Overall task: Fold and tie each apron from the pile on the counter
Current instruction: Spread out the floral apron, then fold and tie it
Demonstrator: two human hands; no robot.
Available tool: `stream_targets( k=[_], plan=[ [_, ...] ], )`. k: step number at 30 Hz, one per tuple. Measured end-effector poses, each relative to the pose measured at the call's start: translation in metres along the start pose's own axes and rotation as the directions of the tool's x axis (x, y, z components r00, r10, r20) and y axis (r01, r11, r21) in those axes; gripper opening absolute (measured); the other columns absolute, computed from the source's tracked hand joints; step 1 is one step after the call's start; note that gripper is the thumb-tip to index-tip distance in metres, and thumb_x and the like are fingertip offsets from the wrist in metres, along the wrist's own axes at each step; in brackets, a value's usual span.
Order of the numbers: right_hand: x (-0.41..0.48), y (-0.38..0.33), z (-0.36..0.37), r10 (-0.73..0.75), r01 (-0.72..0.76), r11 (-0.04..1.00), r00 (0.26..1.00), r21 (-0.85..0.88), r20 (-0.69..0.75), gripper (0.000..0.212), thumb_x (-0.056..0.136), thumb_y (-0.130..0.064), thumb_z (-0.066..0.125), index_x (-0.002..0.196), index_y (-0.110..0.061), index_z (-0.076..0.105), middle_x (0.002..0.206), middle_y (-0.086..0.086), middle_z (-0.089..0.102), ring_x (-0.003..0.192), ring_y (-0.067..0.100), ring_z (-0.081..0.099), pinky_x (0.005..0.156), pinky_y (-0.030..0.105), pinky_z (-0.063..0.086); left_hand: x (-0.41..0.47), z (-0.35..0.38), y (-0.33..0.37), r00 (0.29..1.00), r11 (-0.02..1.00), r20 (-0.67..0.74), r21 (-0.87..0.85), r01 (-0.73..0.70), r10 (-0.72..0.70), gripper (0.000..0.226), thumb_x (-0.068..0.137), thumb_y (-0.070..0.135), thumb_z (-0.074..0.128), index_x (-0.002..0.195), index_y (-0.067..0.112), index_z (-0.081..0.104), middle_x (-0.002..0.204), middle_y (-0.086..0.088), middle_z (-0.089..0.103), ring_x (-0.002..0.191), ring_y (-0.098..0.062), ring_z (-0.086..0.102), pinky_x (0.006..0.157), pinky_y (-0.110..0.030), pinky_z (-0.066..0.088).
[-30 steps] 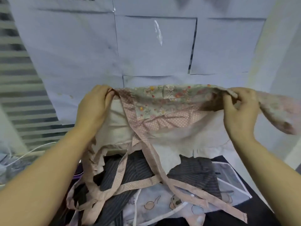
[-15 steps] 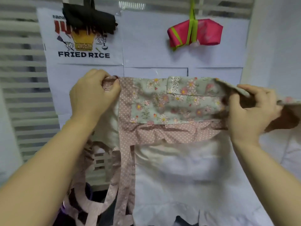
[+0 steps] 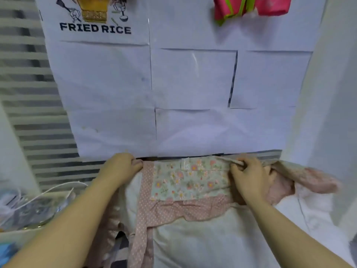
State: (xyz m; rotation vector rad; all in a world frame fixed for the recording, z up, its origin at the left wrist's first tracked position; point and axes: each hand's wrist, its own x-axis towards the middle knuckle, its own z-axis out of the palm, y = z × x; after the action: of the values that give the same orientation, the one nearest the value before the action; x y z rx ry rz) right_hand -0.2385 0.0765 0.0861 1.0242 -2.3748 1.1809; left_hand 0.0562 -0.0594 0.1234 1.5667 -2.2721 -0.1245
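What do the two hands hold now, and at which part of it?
Both hold the floral apron by its top edge: the left hand grips the left corner, the right hand pinches the edge further right.

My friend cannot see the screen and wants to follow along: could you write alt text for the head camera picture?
A person's left hand and right hand grip the top edge of a floral apron with pink polka-dot trim. On the papered wall behind hang a FRIED RICE poster and a folded pink bundle.
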Motion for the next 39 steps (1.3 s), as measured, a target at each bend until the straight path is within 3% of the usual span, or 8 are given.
stream_targets(
  k=[8, 13, 18, 20, 26, 30, 36, 39],
  plan=[
    [-0.023, 0.047, 0.055, -0.013, -0.002, 0.997, 0.983, 0.077, 0.183, 0.014, 0.077, -0.021, 0.057, 0.063, -0.025, 0.059, 0.066, -0.005, 0.059, 0.078, 0.030, 0.052, 0.090, 0.036, 0.030, -0.004, 0.032, -0.019, 0.809, 0.997, 0.587, 0.078, -0.018, -0.032, 0.042, 0.088, 0.039, 0.064, 0.063, 0.018, 0.036, 0.062, 0.002, 0.037, 0.058, -0.014, 0.032, 0.053, -0.028, 0.024],
    [0.014, 0.045, 0.076, -0.139, 0.118, 0.988, 0.960, 0.098, 0.243, 0.027, 0.079, -0.025, 0.052, 0.100, -0.016, 0.067, 0.103, 0.012, 0.064, 0.101, 0.036, 0.052, 0.097, 0.044, 0.035, 0.023, 0.047, -0.017, 0.983, 0.997, 0.182, 0.073, 0.017, -0.030, 0.018, 0.089, 0.022, 0.065, 0.104, 0.016, 0.060, 0.105, -0.008, 0.059, 0.092, -0.023, 0.055, 0.076, -0.034, 0.042],
    [-0.002, 0.050, 0.089, -0.188, 0.156, 0.982, 0.844, 0.105, 0.502, 0.050, 0.086, -0.022, 0.065, 0.133, -0.013, 0.050, 0.139, 0.014, 0.046, 0.127, 0.033, 0.042, 0.105, 0.040, 0.033, -0.006, 0.096, -0.023, 0.986, 0.981, -0.110, 0.165, -0.103, 0.122, 0.037, 0.093, 0.007, 0.051, 0.128, 0.016, 0.057, 0.131, -0.012, 0.050, 0.116, -0.033, 0.049, 0.099, -0.045, 0.036],
    [-0.034, 0.056, 0.087, -0.203, 0.175, 0.979, 0.728, 0.108, 0.655, 0.042, 0.089, -0.023, 0.064, 0.129, -0.013, 0.056, 0.132, 0.009, 0.055, 0.121, 0.026, 0.050, 0.097, 0.031, 0.036, -0.030, 0.118, -0.028, 0.978, 0.969, -0.007, 0.137, -0.206, 0.209, 0.034, 0.091, 0.007, 0.054, 0.122, 0.017, 0.061, 0.127, -0.007, 0.053, 0.113, -0.030, 0.051, 0.094, -0.041, 0.037],
    [-0.140, 0.075, 0.071, -0.274, 0.336, 0.913, 0.087, 0.231, 0.958, 0.022, 0.090, -0.027, 0.062, 0.110, -0.018, 0.067, 0.101, -0.004, 0.068, 0.093, 0.013, 0.062, 0.083, 0.024, 0.048, -0.101, 0.163, -0.044, 0.827, 0.887, 0.345, -0.038, -0.460, 0.444, 0.024, 0.091, 0.026, 0.047, 0.102, 0.017, 0.067, 0.103, -0.002, 0.060, 0.089, -0.028, 0.060, 0.074, -0.040, 0.050],
    [-0.187, 0.085, 0.059, -0.219, 0.450, 0.859, -0.108, 0.244, 0.970, 0.039, 0.086, -0.042, 0.065, 0.118, -0.022, 0.058, 0.105, -0.007, 0.054, 0.090, 0.011, 0.051, 0.078, 0.026, 0.044, -0.134, 0.172, -0.050, 0.721, 0.759, 0.326, 0.016, -0.650, 0.611, 0.034, 0.084, 0.030, 0.039, 0.094, 0.015, 0.068, 0.098, -0.005, 0.063, 0.085, -0.027, 0.062, 0.070, -0.035, 0.052],
    [-0.230, 0.123, 0.056, -0.183, 0.758, 0.632, -0.055, 0.160, 0.982, 0.091, 0.059, -0.071, 0.066, 0.128, -0.019, 0.038, 0.124, 0.001, 0.037, 0.113, 0.022, 0.040, 0.090, 0.039, 0.043, -0.165, 0.198, -0.073, 0.655, 0.666, 0.486, 0.181, -0.724, 0.579, 0.077, 0.068, 0.071, 0.057, 0.130, 0.029, 0.045, 0.140, -0.008, 0.038, 0.132, -0.034, 0.031, 0.101, -0.056, 0.037],
    [-0.237, 0.131, 0.057, -0.231, 0.805, 0.580, 0.011, 0.128, 0.973, 0.082, 0.041, -0.057, 0.074, 0.109, -0.016, 0.055, 0.108, 0.005, 0.053, 0.091, 0.026, 0.054, 0.063, 0.035, 0.051, -0.170, 0.200, -0.072, 0.723, 0.753, 0.519, 0.209, -0.624, 0.455, 0.093, 0.057, 0.062, 0.077, 0.135, 0.029, 0.040, 0.147, -0.011, 0.029, 0.137, -0.040, 0.023, 0.095, -0.059, 0.043]
  ],
)
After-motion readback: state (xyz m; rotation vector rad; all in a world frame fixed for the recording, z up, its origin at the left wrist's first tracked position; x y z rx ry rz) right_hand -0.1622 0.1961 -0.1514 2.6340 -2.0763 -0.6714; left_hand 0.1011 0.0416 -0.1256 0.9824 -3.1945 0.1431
